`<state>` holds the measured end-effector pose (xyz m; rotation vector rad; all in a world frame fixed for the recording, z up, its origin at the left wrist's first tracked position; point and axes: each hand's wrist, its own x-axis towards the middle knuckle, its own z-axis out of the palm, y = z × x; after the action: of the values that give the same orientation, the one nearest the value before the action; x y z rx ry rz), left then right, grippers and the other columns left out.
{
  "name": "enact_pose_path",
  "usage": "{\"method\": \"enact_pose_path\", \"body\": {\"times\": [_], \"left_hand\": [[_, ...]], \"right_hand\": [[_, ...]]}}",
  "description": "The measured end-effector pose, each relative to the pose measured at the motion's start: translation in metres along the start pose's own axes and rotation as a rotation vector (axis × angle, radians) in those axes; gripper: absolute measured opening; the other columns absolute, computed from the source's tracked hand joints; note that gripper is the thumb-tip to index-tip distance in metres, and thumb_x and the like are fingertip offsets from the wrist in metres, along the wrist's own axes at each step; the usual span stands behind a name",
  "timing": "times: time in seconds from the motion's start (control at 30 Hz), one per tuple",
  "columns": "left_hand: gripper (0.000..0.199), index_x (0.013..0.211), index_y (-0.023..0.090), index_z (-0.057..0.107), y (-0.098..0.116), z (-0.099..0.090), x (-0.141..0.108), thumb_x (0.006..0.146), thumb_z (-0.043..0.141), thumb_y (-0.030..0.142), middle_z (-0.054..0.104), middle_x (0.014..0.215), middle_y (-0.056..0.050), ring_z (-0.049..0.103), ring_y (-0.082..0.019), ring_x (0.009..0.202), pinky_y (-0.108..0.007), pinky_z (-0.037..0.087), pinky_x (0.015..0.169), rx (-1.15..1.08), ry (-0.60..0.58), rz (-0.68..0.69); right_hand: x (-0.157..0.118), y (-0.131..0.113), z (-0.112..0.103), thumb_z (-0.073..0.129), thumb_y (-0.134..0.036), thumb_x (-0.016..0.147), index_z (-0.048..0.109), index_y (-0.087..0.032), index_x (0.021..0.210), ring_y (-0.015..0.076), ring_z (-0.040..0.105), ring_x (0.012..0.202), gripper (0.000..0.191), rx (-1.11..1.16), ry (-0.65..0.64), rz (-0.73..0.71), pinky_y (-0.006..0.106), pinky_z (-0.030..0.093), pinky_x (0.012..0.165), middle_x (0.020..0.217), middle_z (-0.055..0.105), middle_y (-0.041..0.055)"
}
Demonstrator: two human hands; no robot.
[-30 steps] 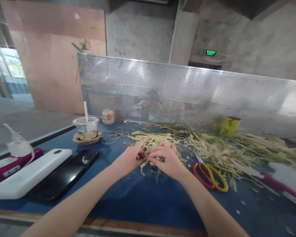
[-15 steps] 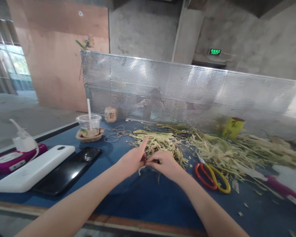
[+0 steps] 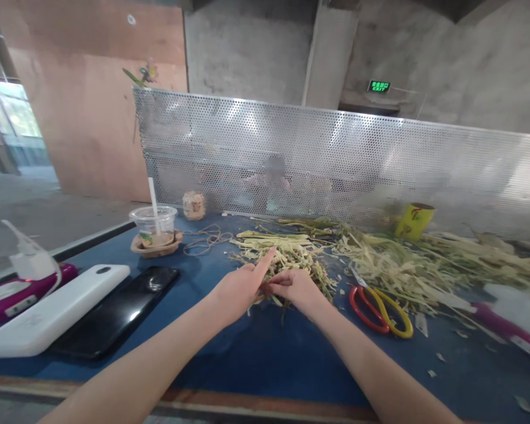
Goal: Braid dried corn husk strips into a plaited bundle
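Observation:
My left hand and my right hand meet in the middle, just in front of a loose heap of pale green dried plant strips. Thumb and fingers of the left are pinched together while its index finger points up and away. Its tips nearly touch those of the right, which is closed in a pinch too. Whatever sits between the fingertips is too small and hidden to make out. Right of the hands lie scissors with one red and one yellow handle, blades toward the plant strips.
On the left are a black phone, a white power bank, a purple power strip, a plastic cup and thin cord. More dried leaves and a yellow tube lie right. A perforated metal panel stands behind.
The view has shifted slightly. My left index finger now leans further right, and the fingertips of both hands sit closer together, with the right hand's fingers stretched more toward the left.

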<state>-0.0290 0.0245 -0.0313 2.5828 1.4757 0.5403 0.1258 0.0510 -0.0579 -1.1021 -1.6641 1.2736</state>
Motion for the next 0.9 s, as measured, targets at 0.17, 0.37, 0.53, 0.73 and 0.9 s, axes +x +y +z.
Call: {"method": "enact_pose_path", "body": {"times": [0.17,0.37,0.53,0.73,0.9], "left_hand": [[0.066,0.14,0.015,0.009,0.008,-0.005,-0.005,0.081,0.038,0.008,0.061,0.091,-0.012,0.057,-0.023,0.09,-0.031,0.047,0.072,0.265,0.035,0.111],[0.061,0.14,0.016,0.004,0.003,-0.001,-0.008,0.085,0.031,0.011,0.064,0.089,-0.009,0.056,-0.022,0.092,-0.03,0.048,0.07,0.295,0.203,0.162],[0.062,0.14,0.017,0.006,0.002,0.0,-0.007,0.084,0.03,0.009,0.064,0.092,-0.008,0.057,-0.019,0.092,-0.027,0.047,0.072,0.261,0.214,0.211],[0.063,0.14,0.022,0.005,0.003,0.0,-0.008,0.084,0.032,0.013,0.065,0.09,-0.005,0.058,-0.019,0.091,-0.028,0.047,0.072,0.21,0.252,0.142],[0.075,0.138,0.025,-0.011,0.006,-0.002,-0.009,0.083,0.039,0.016,0.065,0.101,-0.006,0.06,-0.018,0.088,-0.029,0.047,0.071,0.067,0.325,0.058]], "right_hand": [[0.006,0.001,0.001,0.07,-0.032,0.053,0.065,-0.015,0.057,0.0177,0.063,0.061,0.018,0.022,0.075,0.02,0.029,0.047,0.064,0.055,0.066,0.0019],[-0.001,-0.008,0.001,0.067,-0.026,0.057,0.07,-0.016,0.06,0.0159,0.062,0.063,0.011,0.057,0.082,-0.008,0.028,0.047,0.068,0.059,0.067,0.0016],[-0.002,-0.01,0.003,0.058,-0.016,0.063,0.073,-0.017,0.073,0.0131,0.059,0.058,0.018,-0.015,0.079,-0.069,0.025,0.046,0.062,0.058,0.067,-0.0003],[-0.001,-0.01,0.005,0.065,-0.022,0.058,0.074,-0.018,0.073,0.0167,0.061,0.064,0.018,-0.019,0.04,-0.07,0.026,0.047,0.063,0.062,0.069,-0.0009],[-0.007,-0.016,0.002,0.063,-0.024,0.063,0.073,-0.015,0.071,0.0154,0.059,0.059,0.016,-0.092,0.077,-0.132,0.025,0.044,0.058,0.06,0.067,0.0003]]}}
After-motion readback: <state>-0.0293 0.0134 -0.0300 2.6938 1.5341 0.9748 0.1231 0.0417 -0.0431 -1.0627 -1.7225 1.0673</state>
